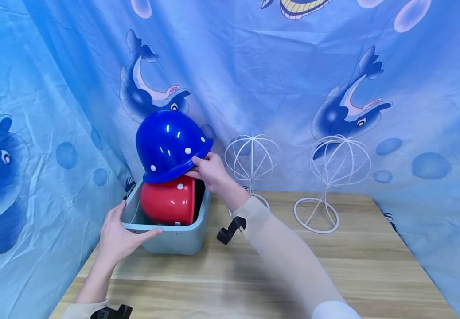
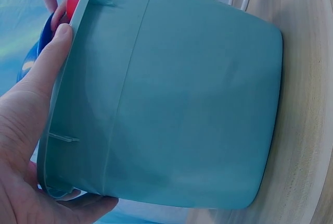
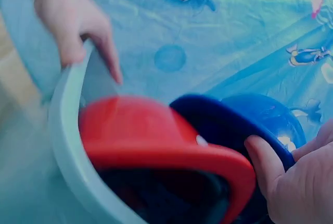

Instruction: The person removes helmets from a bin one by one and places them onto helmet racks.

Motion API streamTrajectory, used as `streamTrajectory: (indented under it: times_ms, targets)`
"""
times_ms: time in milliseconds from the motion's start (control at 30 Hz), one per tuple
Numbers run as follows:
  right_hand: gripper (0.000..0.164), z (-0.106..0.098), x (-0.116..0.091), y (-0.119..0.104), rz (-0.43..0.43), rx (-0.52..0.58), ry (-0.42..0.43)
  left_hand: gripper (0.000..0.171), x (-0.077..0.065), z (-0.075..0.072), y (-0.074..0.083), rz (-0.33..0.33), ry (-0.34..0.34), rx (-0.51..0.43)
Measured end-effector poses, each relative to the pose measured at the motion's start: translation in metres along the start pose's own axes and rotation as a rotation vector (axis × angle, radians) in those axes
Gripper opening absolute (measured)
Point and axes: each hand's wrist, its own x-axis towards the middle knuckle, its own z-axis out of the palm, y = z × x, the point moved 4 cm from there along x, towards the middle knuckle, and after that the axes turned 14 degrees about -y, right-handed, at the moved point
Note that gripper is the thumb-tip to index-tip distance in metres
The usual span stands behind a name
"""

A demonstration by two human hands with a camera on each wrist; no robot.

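Observation:
A blue hard hat (image 1: pixel 170 144) with white dots is tilted above a pale teal plastic bin (image 1: pixel 174 241). My right hand (image 1: pixel 211 172) pinches its brim, thumb on one side and fingers on the other. Beneath it a red hard hat (image 1: pixel 167 201) lies on its side in the bin, its dark hollow turned to the right. At the bin's near left corner my left hand (image 1: pixel 120 235) holds the rim, with the thumb (image 2: pixel 49 60) along the front edge. The right wrist view shows the blue brim (image 3: pixel 234 117) right beside the red hat (image 3: pixel 140 130).
Two white wire stands with globe-shaped tops, one nearer (image 1: pixel 252 161) the bin and one farther right (image 1: pixel 327 199), stand at the back of the wooden table (image 1: pixel 286 248). A blue curtain (image 1: pixel 254 71) printed with whales hangs behind and on both sides.

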Motion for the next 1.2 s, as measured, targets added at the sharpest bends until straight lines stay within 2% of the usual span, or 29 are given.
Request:
streamTrajectory:
  times_ms: [133, 400, 800, 1200]
  targets:
    - [0.038, 0.0, 0.001, 0.005, -0.019, 0.064, 0.021, 0.141, 0.003, 0.0, -0.001, 0.002, -0.006, 0.003]
    - [0.041, -0.011, -0.005, 0.012, -0.04, 0.085, 0.043, 0.14, 0.005, 0.001, -0.004, 0.008, -0.011, 0.002]
    - [0.046, -0.011, -0.025, 0.009, -0.113, 0.092, -0.046, 0.138, 0.006, -0.002, -0.006, 0.027, -0.001, -0.007]
    - [0.047, -0.012, -0.04, -0.007, -0.216, 0.111, -0.123, 0.138, 0.008, -0.003, -0.007, 0.035, -0.003, -0.023]
